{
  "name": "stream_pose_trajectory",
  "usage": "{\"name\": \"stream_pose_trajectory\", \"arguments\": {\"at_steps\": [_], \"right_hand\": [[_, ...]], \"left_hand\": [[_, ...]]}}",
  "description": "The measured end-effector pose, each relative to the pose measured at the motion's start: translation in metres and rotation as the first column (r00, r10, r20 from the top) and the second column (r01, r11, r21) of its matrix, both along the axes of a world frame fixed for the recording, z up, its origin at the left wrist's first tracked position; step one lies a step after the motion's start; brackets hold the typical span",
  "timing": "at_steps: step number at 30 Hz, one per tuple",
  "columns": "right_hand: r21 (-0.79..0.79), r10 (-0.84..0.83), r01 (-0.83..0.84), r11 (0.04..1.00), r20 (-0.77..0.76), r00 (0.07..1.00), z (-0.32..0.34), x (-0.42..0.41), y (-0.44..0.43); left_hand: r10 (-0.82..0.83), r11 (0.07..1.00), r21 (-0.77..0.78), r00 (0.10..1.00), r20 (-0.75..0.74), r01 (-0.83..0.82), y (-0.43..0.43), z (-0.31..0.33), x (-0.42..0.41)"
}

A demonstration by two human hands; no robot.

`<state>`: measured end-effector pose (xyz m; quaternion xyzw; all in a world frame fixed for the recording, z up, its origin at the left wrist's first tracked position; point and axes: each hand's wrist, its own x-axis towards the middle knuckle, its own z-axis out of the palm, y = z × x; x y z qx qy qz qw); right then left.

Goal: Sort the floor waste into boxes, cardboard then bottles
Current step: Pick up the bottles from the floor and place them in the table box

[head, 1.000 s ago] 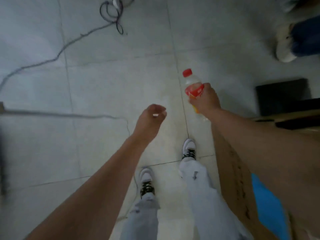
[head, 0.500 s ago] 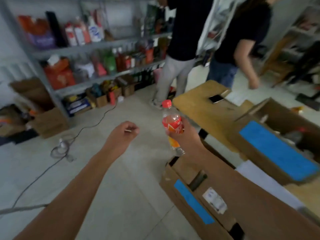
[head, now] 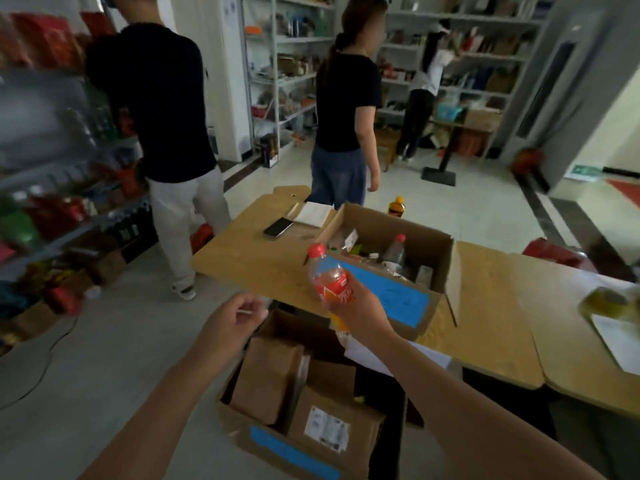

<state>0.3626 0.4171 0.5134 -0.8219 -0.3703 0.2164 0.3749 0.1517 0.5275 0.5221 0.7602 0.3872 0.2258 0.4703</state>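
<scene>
My right hand (head: 360, 308) grips a plastic bottle (head: 327, 277) with a red cap and red label, held upright in front of a cardboard box (head: 398, 299) with a blue label. That box stands on the wooden table (head: 249, 258) and holds several bottles. My left hand (head: 235, 317) is curled shut with a small white thing between its fingertips. Below both hands, on the floor, stands a second blue-labelled box (head: 294, 448) packed with folded cardboard pieces (head: 266, 379).
Two people stand beyond the table, a third at the far shelves. A phone (head: 278, 226) and papers lie on the table. An orange-capped bottle (head: 396, 206) stands behind the box. Stocked shelves line the left wall; a cable runs across the floor.
My view has swung up from the floor to the table and boxes. The right hand has carried the bottle up and forward to the table box; the left hand stays curled.
</scene>
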Motion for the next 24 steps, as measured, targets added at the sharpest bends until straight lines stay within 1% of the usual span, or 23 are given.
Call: {"name": "stream_pose_trajectory", "arguments": {"at_steps": [4, 6, 8, 10, 12, 14, 16, 17, 19, 20, 22, 24], "right_hand": [[0.096, -0.063, 0.068, 0.993, -0.052, 0.997, -0.003, 0.092, -0.01], [0.156, -0.15, 0.16, 0.975, -0.079, 0.986, 0.002, 0.144, -0.008], [0.217, -0.259, 0.267, 0.939, -0.068, 0.964, 0.005, 0.196, -0.003], [0.212, -0.342, 0.341, 0.916, -0.033, 0.939, 0.003, 0.242, 0.006], [0.091, -0.364, 0.364, 0.927, -0.012, 0.931, -0.009, 0.275, 0.019], [-0.159, -0.315, 0.319, 0.934, 0.049, 0.948, -0.029, 0.292, 0.031], [-0.359, -0.263, 0.286, 0.888, 0.113, 0.958, -0.059, 0.298, 0.034], [-0.406, -0.253, 0.283, 0.869, 0.129, 0.959, -0.073, 0.298, 0.032], [-0.452, -0.212, 0.252, 0.855, 0.138, 0.967, -0.096, 0.299, 0.03], [-0.478, -0.182, 0.224, 0.849, 0.134, 0.974, -0.103, 0.299, 0.03], [-0.514, -0.131, 0.177, 0.839, 0.124, 0.984, -0.11, 0.3, 0.031], [-0.499, -0.13, 0.162, 0.852, 0.097, 0.987, -0.112, 0.298, 0.031]], "left_hand": [[-0.052, 0.999, -0.01, 0.995, -0.08, 0.051, -0.013, -0.01, 0.091], [-0.069, 0.997, 0.01, 0.989, -0.129, 0.071, -0.013, -0.016, 0.138], [-0.083, 0.995, 0.035, 0.98, -0.179, 0.09, -0.011, -0.022, 0.186], [-0.098, 0.989, 0.083, 0.968, -0.231, 0.12, -0.008, -0.032, 0.231], [-0.122, 0.975, 0.143, 0.946, -0.299, 0.171, -0.005, -0.04, 0.27], [-0.141, 0.957, 0.185, 0.914, -0.381, 0.225, -0.001, -0.048, 0.304], [-0.148, 0.95, 0.185, 0.883, -0.445, 0.252, 0.009, -0.058, 0.329], [-0.158, 0.943, 0.181, 0.856, -0.492, 0.278, 0.014, -0.065, 0.338], [-0.184, 0.902, 0.212, 0.779, -0.599, 0.376, 0.024, -0.081, 0.348], [-0.187, 0.881, 0.235, 0.759, -0.623, 0.41, 0.028, -0.087, 0.35], [-0.183, 0.868, 0.266, 0.768, -0.614, 0.42, 0.031, -0.092, 0.35], [-0.177, 0.891, 0.254, 0.803, -0.57, 0.376, 0.027, -0.089, 0.347]]}}
